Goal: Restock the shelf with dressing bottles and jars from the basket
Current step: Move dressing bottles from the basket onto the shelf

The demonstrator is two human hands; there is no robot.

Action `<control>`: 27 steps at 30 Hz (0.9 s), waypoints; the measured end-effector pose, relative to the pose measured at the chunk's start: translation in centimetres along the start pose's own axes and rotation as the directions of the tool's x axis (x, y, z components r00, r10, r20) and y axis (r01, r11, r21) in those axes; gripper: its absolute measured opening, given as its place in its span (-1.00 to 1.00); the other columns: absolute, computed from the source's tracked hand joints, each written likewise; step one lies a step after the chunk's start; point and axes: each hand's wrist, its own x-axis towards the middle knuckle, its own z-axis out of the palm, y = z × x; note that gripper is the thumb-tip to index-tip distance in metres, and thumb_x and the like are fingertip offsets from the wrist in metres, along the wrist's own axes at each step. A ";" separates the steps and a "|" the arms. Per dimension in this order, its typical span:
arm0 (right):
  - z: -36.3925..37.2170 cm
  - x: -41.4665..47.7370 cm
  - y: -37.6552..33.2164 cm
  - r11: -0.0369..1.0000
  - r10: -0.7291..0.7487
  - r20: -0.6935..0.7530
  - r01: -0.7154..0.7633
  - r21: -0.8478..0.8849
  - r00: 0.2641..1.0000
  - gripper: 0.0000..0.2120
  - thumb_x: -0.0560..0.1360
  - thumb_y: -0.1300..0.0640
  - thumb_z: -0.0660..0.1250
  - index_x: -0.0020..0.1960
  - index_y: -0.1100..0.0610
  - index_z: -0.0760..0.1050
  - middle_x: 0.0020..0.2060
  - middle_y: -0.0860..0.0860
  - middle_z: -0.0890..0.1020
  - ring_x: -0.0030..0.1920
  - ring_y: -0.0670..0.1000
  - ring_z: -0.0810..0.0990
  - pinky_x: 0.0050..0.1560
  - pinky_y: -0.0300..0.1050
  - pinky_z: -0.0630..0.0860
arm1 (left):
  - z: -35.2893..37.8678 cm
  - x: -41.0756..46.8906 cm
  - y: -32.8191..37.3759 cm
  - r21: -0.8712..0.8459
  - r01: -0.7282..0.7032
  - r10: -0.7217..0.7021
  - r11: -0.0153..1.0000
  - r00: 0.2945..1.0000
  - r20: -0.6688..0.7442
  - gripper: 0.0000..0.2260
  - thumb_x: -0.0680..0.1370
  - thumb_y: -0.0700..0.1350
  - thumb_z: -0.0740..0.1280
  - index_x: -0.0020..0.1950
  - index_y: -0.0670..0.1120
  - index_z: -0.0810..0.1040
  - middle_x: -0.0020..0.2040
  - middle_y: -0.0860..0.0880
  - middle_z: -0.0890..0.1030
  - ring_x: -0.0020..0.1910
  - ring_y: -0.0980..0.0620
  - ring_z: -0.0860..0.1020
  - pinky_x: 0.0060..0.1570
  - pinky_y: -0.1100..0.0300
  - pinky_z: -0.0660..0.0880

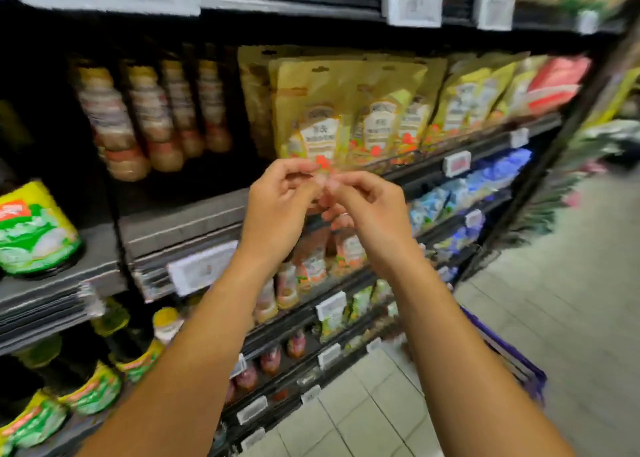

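Seemingly, the left hand [280, 193] and right hand [367, 204] together pinched a small clear blurred scrap [323, 179], perhaps tearing off wrapping.

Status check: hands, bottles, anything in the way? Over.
Left hand, right hand raised, fingers pinching a small clear scrap, blurred. No bottle held. Basket low right. Nothing in the way.

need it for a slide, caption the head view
Left hand and right hand meet at the fingertips before shelved yellow pouches.

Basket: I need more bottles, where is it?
Head view, lower right: the purple basket is down on the tiled floor near the shelf, partly behind the right forearm.
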 end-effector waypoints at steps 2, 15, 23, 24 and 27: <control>-3.4 -1.6 1.1 0.999 0.009 -0.098 -0.014 -0.050 0.995 -0.94 0.56 0.24 0.39 -0.07 0.19 0.62 -0.29 0.11 0.68 -0.34 0.02 0.62 -0.34 -0.11 0.54 | 2.9 -0.4 -1.3 -0.028 0.062 -0.058 0.998 0.992 0.109 -0.91 0.57 -0.20 0.37 0.00 0.00 0.57 -0.10 -0.07 0.65 -0.12 -0.02 0.67 -0.16 0.14 0.62; -26.1 -11.3 5.2 0.986 0.118 -0.634 -0.168 -0.019 0.764 -0.81 0.56 0.29 0.36 -0.19 0.10 0.59 -0.42 0.01 0.65 -0.45 -0.09 0.55 -0.41 -0.28 0.50 | 26.8 -5.1 -9.1 -0.048 0.381 -0.276 0.923 0.746 0.607 -0.84 0.60 -0.30 0.28 -0.05 -0.04 0.53 -0.23 -0.05 0.61 -0.25 0.03 0.58 -0.29 0.31 0.57; -38.3 -12.7 7.0 0.966 0.167 -0.720 -0.258 -0.017 0.673 -0.94 0.57 0.20 0.37 -0.04 0.17 0.62 -0.32 0.04 0.68 -0.35 -0.06 0.62 -0.33 -0.23 0.55 | 39.1 -6.1 -13.6 0.016 0.442 -0.325 0.897 0.635 0.701 -0.87 0.50 -0.05 0.36 0.03 0.00 0.59 -0.25 0.05 0.69 -0.18 0.10 0.67 -0.21 0.26 0.57; -39.6 -12.7 7.3 0.963 0.172 -0.723 -0.270 -0.020 0.669 -0.94 0.57 0.20 0.37 -0.03 0.16 0.62 -0.32 0.04 0.69 -0.34 -0.05 0.63 -0.30 -0.20 0.57 | 40.5 -6.1 -14.0 0.023 0.452 -0.334 0.892 0.624 0.706 -0.83 0.46 -0.01 0.36 0.02 0.00 0.59 -0.24 0.05 0.68 -0.17 0.09 0.67 -0.20 0.24 0.57; -42.8 -12.4 8.0 0.954 0.190 -0.733 -0.298 -0.019 0.654 -0.94 0.57 0.18 0.36 -0.04 0.12 0.62 -0.31 0.03 0.70 -0.33 -0.04 0.63 -0.26 -0.14 0.58 | 44.1 -5.8 -15.2 0.036 0.465 -0.348 0.885 0.607 0.714 -0.80 0.43 0.02 0.36 0.01 0.03 0.60 -0.23 0.05 0.69 -0.16 0.08 0.67 -0.15 0.18 0.59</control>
